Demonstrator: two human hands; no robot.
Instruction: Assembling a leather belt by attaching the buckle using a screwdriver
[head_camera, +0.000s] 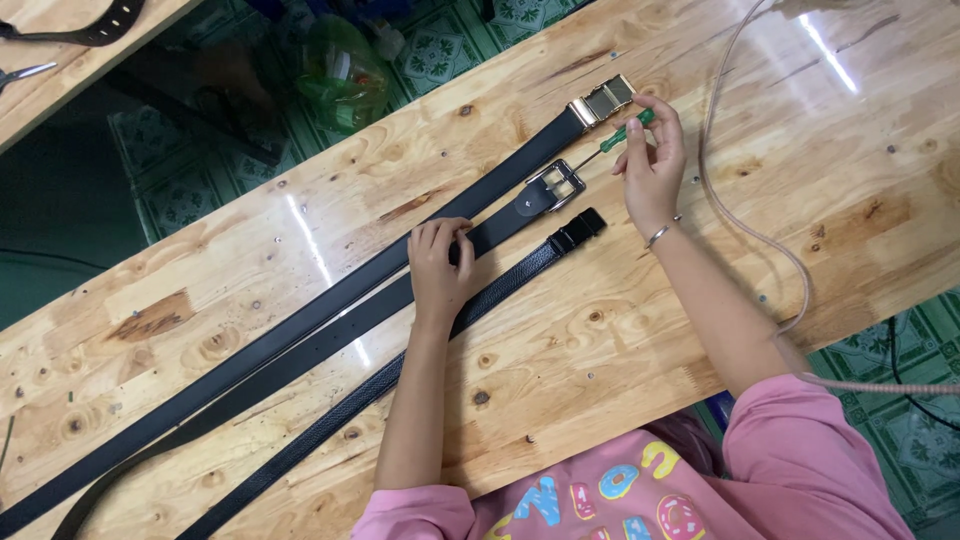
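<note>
Head view: middle belt (330, 335) pinned flat under the left hand (440, 265), its silver buckle (558, 185) just beyond the fingertips; right hand (652, 160) pinches a green-handled screwdriver (612, 140), tip at that buckle. Gold-buckled belt (400, 262) lies beyond, textured belt (420, 355) nearer. Bare table (860, 150) opens right of the right hand
</note>
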